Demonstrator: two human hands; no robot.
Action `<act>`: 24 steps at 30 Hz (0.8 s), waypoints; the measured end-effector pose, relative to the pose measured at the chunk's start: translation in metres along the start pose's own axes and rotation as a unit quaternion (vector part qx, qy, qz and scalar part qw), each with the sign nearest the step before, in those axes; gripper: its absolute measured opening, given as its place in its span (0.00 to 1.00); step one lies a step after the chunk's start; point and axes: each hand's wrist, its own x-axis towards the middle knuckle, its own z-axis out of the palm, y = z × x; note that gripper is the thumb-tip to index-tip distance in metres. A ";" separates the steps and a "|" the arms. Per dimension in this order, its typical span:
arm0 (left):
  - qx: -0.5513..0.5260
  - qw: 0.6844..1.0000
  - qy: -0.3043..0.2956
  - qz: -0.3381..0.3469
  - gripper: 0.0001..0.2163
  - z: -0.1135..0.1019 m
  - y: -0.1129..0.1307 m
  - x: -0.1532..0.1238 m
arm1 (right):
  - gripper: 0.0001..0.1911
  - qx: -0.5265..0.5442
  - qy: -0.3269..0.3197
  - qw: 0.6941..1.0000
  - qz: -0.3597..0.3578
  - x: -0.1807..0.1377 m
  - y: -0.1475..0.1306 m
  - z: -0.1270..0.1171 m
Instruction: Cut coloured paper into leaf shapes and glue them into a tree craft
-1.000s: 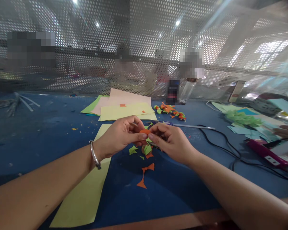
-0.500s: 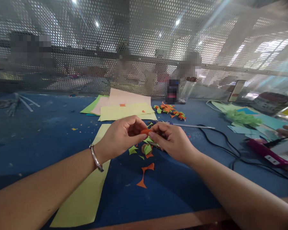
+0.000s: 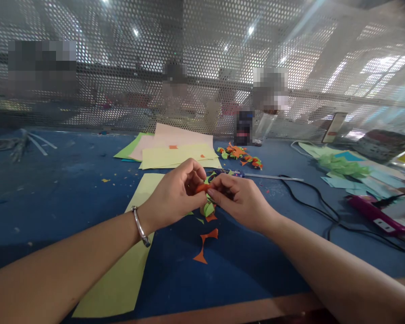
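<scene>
My left hand (image 3: 173,195) and my right hand (image 3: 240,200) meet above the blue table (image 3: 54,193), both pinching a small orange paper piece (image 3: 201,187) between fingertips. A silver bangle (image 3: 141,226) circles my left wrist. Just below the fingers lie folded green scraps (image 3: 208,209) and an orange cut-out scrap (image 3: 204,245). A long pale yellow paper strip (image 3: 121,270) runs under my left forearm.
Stacked yellow, pink and green sheets (image 3: 175,150) lie behind the hands, with a pile of orange and green folded pieces (image 3: 241,156) beside them. A black cable (image 3: 310,202), a pink tool (image 3: 378,213) and green and blue papers (image 3: 344,168) are at right. A perforated metal screen (image 3: 202,67) backs the table.
My left hand has shifted slightly right and rotated, fingers curling over the orange piece. The other person's hand at the right edge has gone from view.
</scene>
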 end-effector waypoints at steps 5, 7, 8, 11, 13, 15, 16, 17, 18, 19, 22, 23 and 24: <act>0.001 0.999 -0.009 -0.043 0.11 -0.004 -0.003 0.001 | 0.08 0.001 -0.010 1.000 0.003 0.000 0.001 0.003; 0.018 0.998 -0.015 -0.060 0.11 -0.007 -0.007 0.002 | 0.08 0.004 -0.014 1.000 0.006 0.000 0.002 0.003; 0.034 0.997 -0.015 -0.067 0.11 -0.009 -0.009 0.002 | 0.08 0.005 -0.014 1.000 0.008 -0.001 0.003 0.003; 0.076 0.994 -0.005 -0.076 0.08 -0.013 -0.014 0.004 | 0.08 0.007 0.005 1.000 0.030 -0.001 0.004 0.001; 0.061 0.996 0.002 -0.072 0.06 -0.013 -0.014 0.004 | 0.08 0.010 0.019 0.999 0.041 0.000 0.004 -0.001; 0.017 0.998 -0.004 -0.060 0.07 -0.011 -0.011 0.004 | 0.08 0.009 0.019 0.999 0.038 0.000 0.003 -0.002; -0.003 0.999 -0.013 -0.053 0.08 -0.010 -0.010 0.003 | 0.08 0.009 0.013 0.999 0.034 0.000 0.003 -0.002; -0.013 0.999 -0.022 -0.044 0.08 -0.008 -0.008 0.003 | 0.08 0.008 0.005 1.000 0.028 0.001 0.003 -0.001; -0.017 0.999 -0.029 -0.036 0.08 -0.007 -0.007 0.002 | 0.08 0.007 -0.003 1.000 0.025 0.001 0.003 0.000; -0.016 0.999 -0.032 -0.030 0.07 -0.005 -0.006 0.001 | 0.08 0.007 -0.011 1.000 0.024 0.001 0.003 0.000; -0.011 0.999 -0.025 -0.024 0.06 -0.004 -0.004 0.001 | 0.07 0.006 -0.025 0.999 0.033 0.000 0.003 0.001; -0.012 0.999 -0.021 -0.027 0.06 -0.004 -0.004 0.001 | 0.06 0.008 -0.027 0.999 0.036 0.001 0.003 0.001; -0.010 0.999 -0.017 -0.030 0.06 -0.004 -0.004 0.001 | 0.06 0.009 -0.027 0.999 0.037 0.001 0.002 0.001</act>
